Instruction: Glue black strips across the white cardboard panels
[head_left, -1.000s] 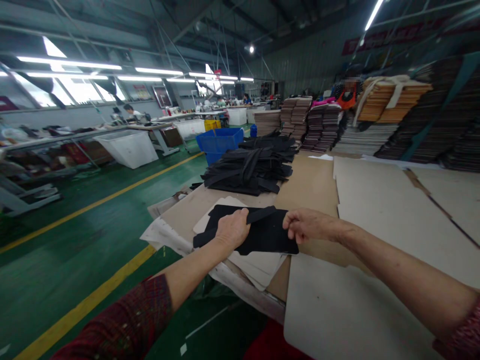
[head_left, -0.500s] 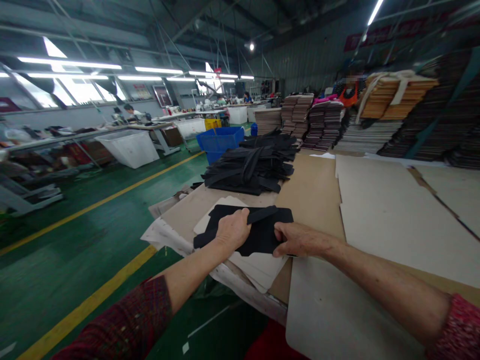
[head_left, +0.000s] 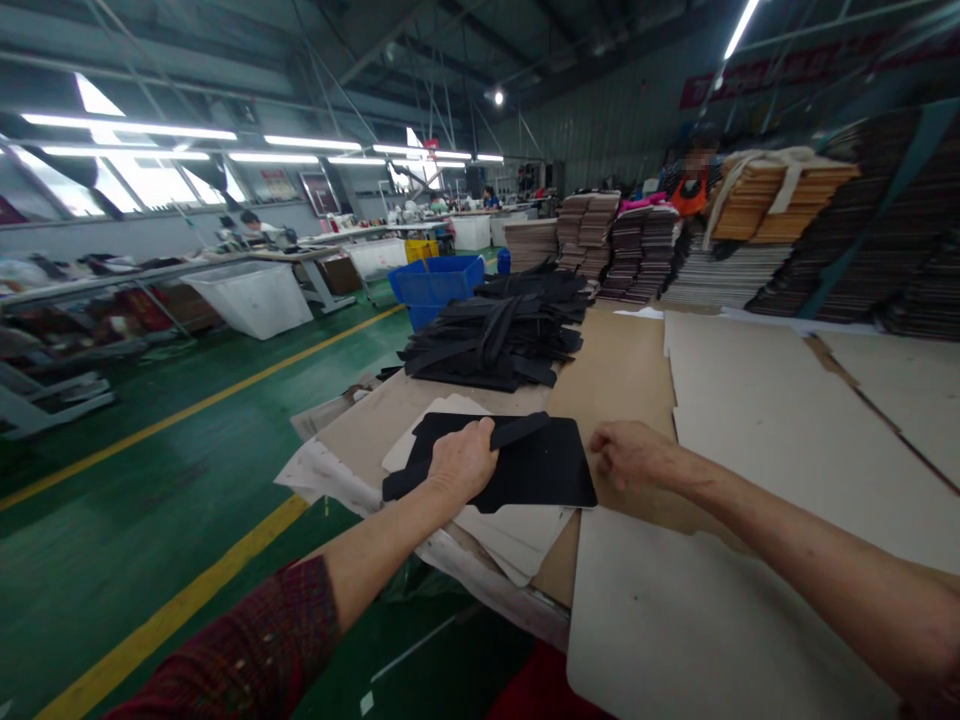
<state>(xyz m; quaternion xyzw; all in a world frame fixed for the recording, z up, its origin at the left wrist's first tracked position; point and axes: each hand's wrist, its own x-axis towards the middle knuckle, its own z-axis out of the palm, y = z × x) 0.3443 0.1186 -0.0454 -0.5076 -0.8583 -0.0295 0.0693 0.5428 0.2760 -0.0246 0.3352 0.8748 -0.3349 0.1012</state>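
Note:
My left hand (head_left: 463, 462) is closed around a black strip (head_left: 519, 430), over a flat black panel (head_left: 551, 465). One end of the strip sticks out on each side of the fist. Beneath the panel lie pale cut boards (head_left: 517, 540) near the table's front edge. Just right of the panel, apart from it, my right hand (head_left: 634, 455) hovers over brown board with its fingers curled; whether anything is between them cannot be made out. A heap of black strips (head_left: 491, 335) lies behind the panel.
Large pale sheets (head_left: 795, 410) cover the table's right side. Stacks of dark and brown pieces (head_left: 649, 245) line the back, with a person in orange (head_left: 688, 190) behind. Blue crates (head_left: 435, 285) stand beyond the heap. Green floor lies left.
My right hand has let go of the panel's right edge and moved right, uncovering that edge. My left hand still grips the strip. The view has shifted slightly.

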